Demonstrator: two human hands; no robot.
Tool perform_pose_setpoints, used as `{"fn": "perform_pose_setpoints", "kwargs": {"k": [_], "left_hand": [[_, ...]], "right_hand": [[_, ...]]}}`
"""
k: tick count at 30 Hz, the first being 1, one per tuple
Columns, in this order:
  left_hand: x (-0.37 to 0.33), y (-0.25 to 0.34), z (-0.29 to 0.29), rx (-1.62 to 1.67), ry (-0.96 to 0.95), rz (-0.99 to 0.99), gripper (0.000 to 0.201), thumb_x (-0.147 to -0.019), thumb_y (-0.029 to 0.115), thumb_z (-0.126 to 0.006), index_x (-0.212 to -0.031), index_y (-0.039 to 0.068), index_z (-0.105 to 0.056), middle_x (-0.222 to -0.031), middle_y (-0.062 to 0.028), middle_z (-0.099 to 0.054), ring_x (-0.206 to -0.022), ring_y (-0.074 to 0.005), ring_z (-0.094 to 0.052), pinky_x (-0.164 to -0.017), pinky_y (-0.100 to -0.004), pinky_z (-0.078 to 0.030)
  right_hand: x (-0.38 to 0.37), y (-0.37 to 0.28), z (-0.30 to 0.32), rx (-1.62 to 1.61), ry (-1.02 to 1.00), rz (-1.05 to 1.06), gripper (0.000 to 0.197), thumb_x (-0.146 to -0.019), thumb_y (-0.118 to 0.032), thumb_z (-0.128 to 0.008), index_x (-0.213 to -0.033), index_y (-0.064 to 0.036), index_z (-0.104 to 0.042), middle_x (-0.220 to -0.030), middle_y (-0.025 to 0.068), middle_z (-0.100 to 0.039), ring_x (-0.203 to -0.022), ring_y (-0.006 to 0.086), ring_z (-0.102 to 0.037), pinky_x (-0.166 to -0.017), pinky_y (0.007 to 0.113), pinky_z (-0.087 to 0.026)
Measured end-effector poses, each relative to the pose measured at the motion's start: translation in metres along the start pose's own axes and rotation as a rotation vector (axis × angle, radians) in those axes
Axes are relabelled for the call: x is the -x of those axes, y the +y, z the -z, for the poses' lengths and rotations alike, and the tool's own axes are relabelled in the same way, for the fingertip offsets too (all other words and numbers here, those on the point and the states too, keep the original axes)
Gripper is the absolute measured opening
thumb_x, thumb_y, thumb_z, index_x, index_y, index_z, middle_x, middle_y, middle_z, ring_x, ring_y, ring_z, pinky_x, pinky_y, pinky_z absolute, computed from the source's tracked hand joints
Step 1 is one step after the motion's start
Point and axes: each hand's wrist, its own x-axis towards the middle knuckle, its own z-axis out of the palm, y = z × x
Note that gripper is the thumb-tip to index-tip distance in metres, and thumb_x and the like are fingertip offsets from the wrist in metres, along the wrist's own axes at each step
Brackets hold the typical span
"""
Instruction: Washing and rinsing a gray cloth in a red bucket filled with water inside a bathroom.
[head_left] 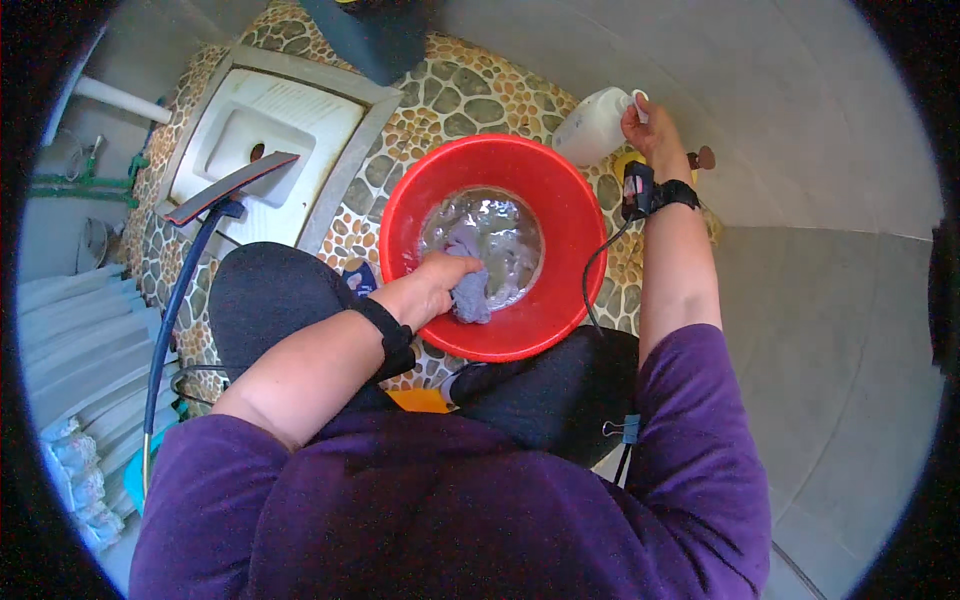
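1. Your left hand [440,287] is closed on a grey cloth [470,297], thumb and fingers pinching it near its middle; the cloth is inside the red plastic basin [397,222], over the near inner wall, with its far end reaching the cloudy, foamy-looking water [512,262].

2. Your right hand [648,128] is out beyond the basin's far right side, fingers curled at the pale ring-like end of a white plastic jug [592,128]; whether that part is handle or neck, you cannot tell from here.

3. The cloth should handle as soft and limp – nothing fragile, but likely heavy with water and slick if that foam is soap; take a full, bunched grip through its middle rather than a corner, since a fold could slide out of a pinch.

4. The jug looks stiff-walled yet easily squeezed; its fill is hidden, so judge its weight as you lift; a hooked grip on a handle would be safer with wet fingers.

5. The basin stands on the pebble-patterned floor [462,85], just ahead of your knees – its smooth rim may be slippery too.
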Motion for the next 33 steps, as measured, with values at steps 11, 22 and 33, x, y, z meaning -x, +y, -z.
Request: {"fn": "perform_pose_setpoints", "kwargs": {"k": [11, 22, 33], "left_hand": [[0.026, 0.021, -0.001, 0.082, -0.120, -0.075, 0.036, -0.072, 0.001, -0.060, -0.107, -0.001, -0.050, -0.096, -0.0145, -0.057, -0.087, -0.0292, -0.058, -0.072, -0.0459, -0.049], [0.036, 0.027, -0.004, 0.096, -0.193, -0.105, 0.060, -0.077, 0.017, -0.064, -0.124, 0.008, -0.028, -0.114, -0.0114, -0.049, -0.101, -0.0278, -0.051, -0.081, -0.0485, -0.044], [0.042, 0.033, -0.008, 0.101, -0.377, -0.145, 0.038, -0.079, 0.006, -0.058, -0.114, 0.002, -0.046, -0.108, -0.0116, -0.056, -0.097, -0.0250, -0.056, -0.087, -0.0417, -0.043]], "right_hand": [[-0.010, -0.001, 0.008, 0.086, 0.015, 0.042, 0.014, -0.078, -0.015, -0.061, -0.076, -0.0058, -0.051, -0.061, 0.0035, -0.050, -0.051, 0.0137, -0.051, -0.046, 0.025, -0.047], [-0.008, 0.000, 0.012, 0.003, -0.061, 0.035, 0.022, -0.075, -0.009, -0.063, -0.091, -0.0050, -0.048, -0.075, 0.0070, -0.052, -0.059, 0.0146, -0.054, -0.050, 0.023, -0.048], [-0.003, 0.002, 0.002, -0.007, -0.089, -0.018, 0.016, -0.079, -0.017, -0.060, -0.081, -0.0048, -0.050, -0.065, 0.0050, -0.055, -0.053, 0.0139, -0.054, -0.046, 0.025, -0.047]]}}
